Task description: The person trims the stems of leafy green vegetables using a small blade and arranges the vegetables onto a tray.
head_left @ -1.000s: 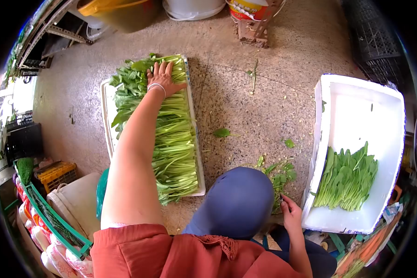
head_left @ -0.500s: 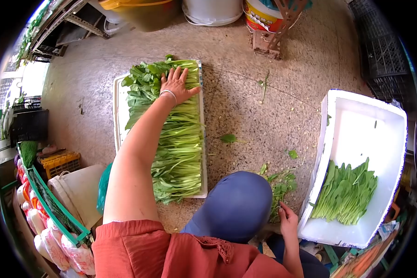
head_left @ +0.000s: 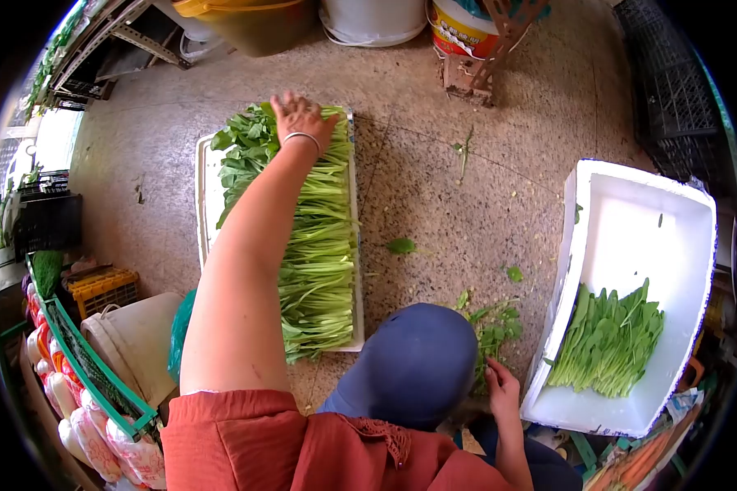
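Observation:
My left hand point(head_left: 305, 124) lies on the far end of a long row of leafy greens point(head_left: 319, 245), palm down, its fingers apart and slightly bent over the leaves. The greens sit packed side by side on a white foam tray point(head_left: 206, 176), leaves to the left and pale stems to the right. Beside my bent knee, my right hand point(head_left: 504, 389) is held low with fingers curled together. Whatever might be between those fingertips is too small to make out. Loose leaf scraps point(head_left: 495, 327) lie on the floor just beyond it.
To the right stands a white foam box point(head_left: 622, 196) with a bunch of greens point(head_left: 610, 340) inside. Buckets point(head_left: 373, 20) line the back, near a rusty metal post foot point(head_left: 467, 82). A white bucket point(head_left: 131, 335) and wrapped vegetables point(head_left: 98, 438) are at left.
My left hand has slid farther away along the greens to their far end, and its fingers are more bent. My right hand has shifted slightly left and stays low by the knee.

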